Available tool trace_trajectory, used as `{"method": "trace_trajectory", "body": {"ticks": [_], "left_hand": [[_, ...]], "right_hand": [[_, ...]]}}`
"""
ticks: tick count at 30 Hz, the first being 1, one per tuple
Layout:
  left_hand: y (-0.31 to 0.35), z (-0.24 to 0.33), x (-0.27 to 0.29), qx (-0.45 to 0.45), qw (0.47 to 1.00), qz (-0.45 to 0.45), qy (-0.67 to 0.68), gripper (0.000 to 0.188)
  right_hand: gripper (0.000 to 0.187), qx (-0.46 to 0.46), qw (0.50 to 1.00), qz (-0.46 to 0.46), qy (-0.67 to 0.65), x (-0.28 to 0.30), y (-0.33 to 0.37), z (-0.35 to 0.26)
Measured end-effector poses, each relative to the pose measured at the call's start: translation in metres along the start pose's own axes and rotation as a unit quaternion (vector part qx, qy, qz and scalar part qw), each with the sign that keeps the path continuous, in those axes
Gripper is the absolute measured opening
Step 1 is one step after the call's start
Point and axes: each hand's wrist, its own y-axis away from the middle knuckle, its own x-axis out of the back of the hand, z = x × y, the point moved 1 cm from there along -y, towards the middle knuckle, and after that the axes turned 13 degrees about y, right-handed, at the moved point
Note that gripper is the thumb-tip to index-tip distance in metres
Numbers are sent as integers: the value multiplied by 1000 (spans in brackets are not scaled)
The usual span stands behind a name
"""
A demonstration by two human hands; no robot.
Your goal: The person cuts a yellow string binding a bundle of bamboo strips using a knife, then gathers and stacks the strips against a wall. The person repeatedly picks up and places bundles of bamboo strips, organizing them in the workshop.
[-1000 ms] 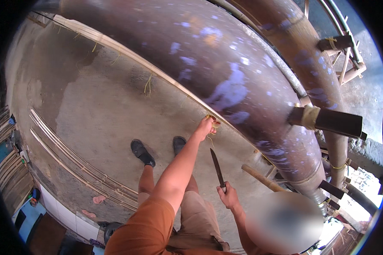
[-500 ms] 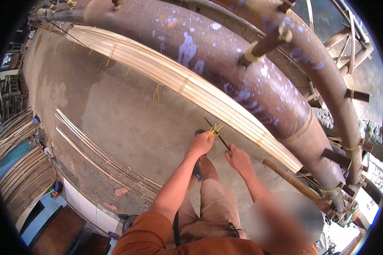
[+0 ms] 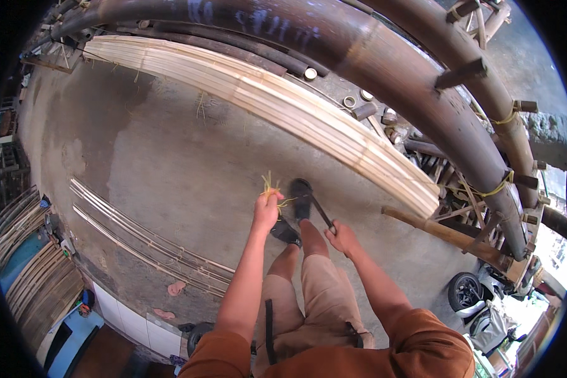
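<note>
- Two bare hands out in front of body, apart fr. each other, both w/ something held.
- L hand (image 3: 266,210): fingers clenched round thin, frayed yellow strands (image 3: 269,183), material can't tell; tuft sticks up past knuckles, one loose end trails R twd the blade.
- R hand (image 3: 343,238): fingers wrapped round grip of long, narrow, dark-bladed knife (image 3: 322,210); blade points up & away fr. torso, tip nr a dark closed shoe (image 3: 300,190) as seen fr. above.
- Strands & knife are both over grey concrete floor (image 3: 189,157), b/w person & wide bundle of pale, flat bamboo slats (image 3: 283,104), which runs crosswise beyond, well apart fr. both hands.
- Thick, round, dark-brown bamboo pole (image 3: 390,63) bends across further back.
- Knife, my judgement: firm full grip, edge turned away fr. L hand & shins; no loose swinging, legs are right below.
- Strands: prob. best bunched tight, loose end tucked in, else it may snag on blade. Whether it touches blade: can't tell.
- Slats: look thin, prob. springy; tip best held clear of their near edge.
- Footing: feet close tog., so small, steady arm moves seem safest.
</note>
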Motion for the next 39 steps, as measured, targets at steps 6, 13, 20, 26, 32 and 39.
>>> {"method": "trace_trajectory", "body": {"ticks": [6, 13, 20, 26, 32, 39], "left_hand": [[-1, -7, -108, 91, 990, -56, 95, 21], [-46, 30, -248, 22, 988, -64, 136, 31], [-136, -3, -299, 81, 854, 195, 476, 29], [-79, 12, -266, 89, 849, 130, 505, 13], [-50, 26, -236, 201, 896, -118, 378, 22], [-21, 45, -254, 100, 983, -145, 61, 31]], "right_hand": [[39, -88, 996, 9, -3, 43, 63, 71], [43, -144, 987, 29, -70, 65, 92, 120], [39, -106, 991, -12, -85, 65, 111, 159], [39, -109, 989, -54, -89, 73, 119, 173], [44, -111, 978, -105, -140, 89, 110, 163], [45, -102, 981, -108, -123, 98, 113, 154]]}}
